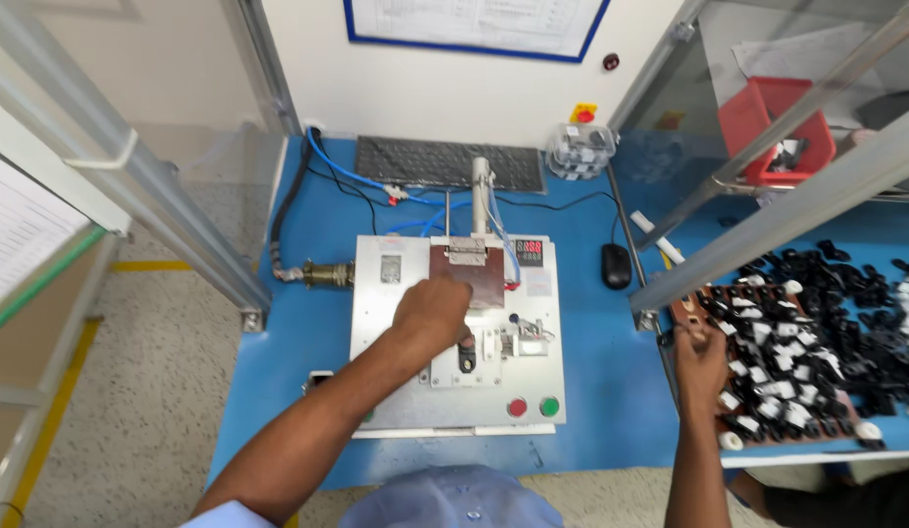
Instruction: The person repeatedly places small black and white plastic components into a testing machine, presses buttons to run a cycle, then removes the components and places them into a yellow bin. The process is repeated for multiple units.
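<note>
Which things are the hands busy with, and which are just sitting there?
Busy with:
- left hand on the brown hinged flap of the metal test fixture
- right hand at the tray of small black and white parts

Just sitting there:
- keyboard
- mouse
- red bin
- clear tub

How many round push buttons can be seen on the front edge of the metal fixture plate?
2: a red button and, just to its right, a green button, both near the lower right corner of the metal fixture plate. The left forearm may hide others.
</note>
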